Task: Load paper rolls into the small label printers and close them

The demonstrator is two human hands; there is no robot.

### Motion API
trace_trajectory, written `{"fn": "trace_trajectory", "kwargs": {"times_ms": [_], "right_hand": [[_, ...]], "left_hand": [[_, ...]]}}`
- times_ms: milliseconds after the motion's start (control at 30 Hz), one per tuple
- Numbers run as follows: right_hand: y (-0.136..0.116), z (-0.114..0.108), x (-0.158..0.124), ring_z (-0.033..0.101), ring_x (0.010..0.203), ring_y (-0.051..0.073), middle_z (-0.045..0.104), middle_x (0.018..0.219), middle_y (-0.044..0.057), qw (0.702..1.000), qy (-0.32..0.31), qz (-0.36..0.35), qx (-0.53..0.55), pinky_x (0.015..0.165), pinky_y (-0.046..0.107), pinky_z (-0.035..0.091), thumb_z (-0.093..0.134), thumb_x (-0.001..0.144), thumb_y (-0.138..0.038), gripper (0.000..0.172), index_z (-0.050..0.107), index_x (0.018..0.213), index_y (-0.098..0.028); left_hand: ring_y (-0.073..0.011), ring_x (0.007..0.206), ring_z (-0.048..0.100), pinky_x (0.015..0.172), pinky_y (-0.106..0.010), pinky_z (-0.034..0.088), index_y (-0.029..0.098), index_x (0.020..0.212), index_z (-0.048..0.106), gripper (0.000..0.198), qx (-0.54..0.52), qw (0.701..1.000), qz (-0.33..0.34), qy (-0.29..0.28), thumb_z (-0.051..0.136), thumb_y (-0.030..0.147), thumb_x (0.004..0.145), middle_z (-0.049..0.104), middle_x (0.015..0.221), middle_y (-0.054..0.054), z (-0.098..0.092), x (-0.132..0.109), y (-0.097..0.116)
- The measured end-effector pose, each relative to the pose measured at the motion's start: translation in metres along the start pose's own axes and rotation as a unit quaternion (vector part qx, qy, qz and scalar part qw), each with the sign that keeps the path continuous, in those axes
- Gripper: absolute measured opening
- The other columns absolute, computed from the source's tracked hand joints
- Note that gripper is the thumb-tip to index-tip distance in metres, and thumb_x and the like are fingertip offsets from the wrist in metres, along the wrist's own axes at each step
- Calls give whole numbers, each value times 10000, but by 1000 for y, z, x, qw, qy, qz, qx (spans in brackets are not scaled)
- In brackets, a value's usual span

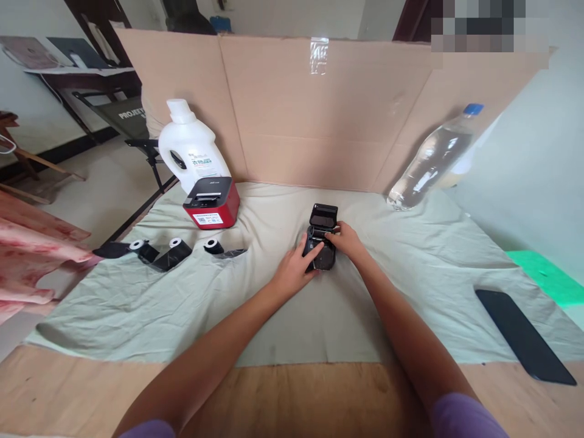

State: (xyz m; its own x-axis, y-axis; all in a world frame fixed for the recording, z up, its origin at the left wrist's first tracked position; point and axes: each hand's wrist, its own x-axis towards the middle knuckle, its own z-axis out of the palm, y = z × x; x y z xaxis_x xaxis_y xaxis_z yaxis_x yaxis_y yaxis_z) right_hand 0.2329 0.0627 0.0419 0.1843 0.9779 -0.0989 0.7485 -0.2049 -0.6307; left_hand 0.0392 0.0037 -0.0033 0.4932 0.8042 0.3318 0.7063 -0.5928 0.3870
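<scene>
A small black portable receipt printer [325, 260] lies on the cloth in the middle, its lid [323, 215] swung up on the far side. My left hand [294, 267] grips its left side, one finger reaching across the body. At the right edge, near the hinge, my right hand [345, 239] has its fingertips closed on the printer by the paper bay. Whether a paper roll sits inside is too small to tell. Left of the hands are several small wrapped rolls with white cores, among them a black-wrapped roll [213, 246] and another roll [177, 249].
A red and black printer [212, 204] stands at the back left before a white detergent jug [194, 149]. A clear bottle with a blue cap [431, 161] leans on the cardboard screen [283, 109]. At the right lie a dark phone [524, 334] and a green block [547, 277].
</scene>
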Motion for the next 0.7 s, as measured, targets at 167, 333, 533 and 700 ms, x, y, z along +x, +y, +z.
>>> {"fn": "trace_trajectory", "kwargs": {"times_ms": [167,333,533,700], "right_hand": [[-1,-4,-2,682,975,223,737,1081,99,997,-26,-72,-28,841,291,481,554,877,-196,292,643,1152,-153],[2,-6,-9,683,968,244,733,1085,128,996,-54,-69,-27,823,320,493,589,854,-188,324,624,1173,-145],[12,-9,-6,656,1060,243,683,1214,126,992,-20,-93,80,872,365,507,671,811,-291,465,571,1250,-174],[8,-9,-8,650,1040,253,636,1281,134,991,-22,-92,93,881,390,510,742,739,-327,685,487,1356,-177]], "left_hand": [[-322,1029,695,884,-460,557,360,1498,435,693,49,997,-52,-38,691,454,861,245,1634,-167,-7,-5,16],[-312,930,706,826,-460,559,347,1463,490,655,82,994,-56,-40,697,460,852,321,1599,-192,-11,-17,32],[-329,1100,630,907,-470,508,308,1395,567,605,83,996,-9,4,737,336,815,385,1577,-147,-9,-19,29],[-364,1289,466,946,-507,460,301,1386,578,524,82,995,33,33,644,295,866,481,1525,-71,-10,-20,29]]}}
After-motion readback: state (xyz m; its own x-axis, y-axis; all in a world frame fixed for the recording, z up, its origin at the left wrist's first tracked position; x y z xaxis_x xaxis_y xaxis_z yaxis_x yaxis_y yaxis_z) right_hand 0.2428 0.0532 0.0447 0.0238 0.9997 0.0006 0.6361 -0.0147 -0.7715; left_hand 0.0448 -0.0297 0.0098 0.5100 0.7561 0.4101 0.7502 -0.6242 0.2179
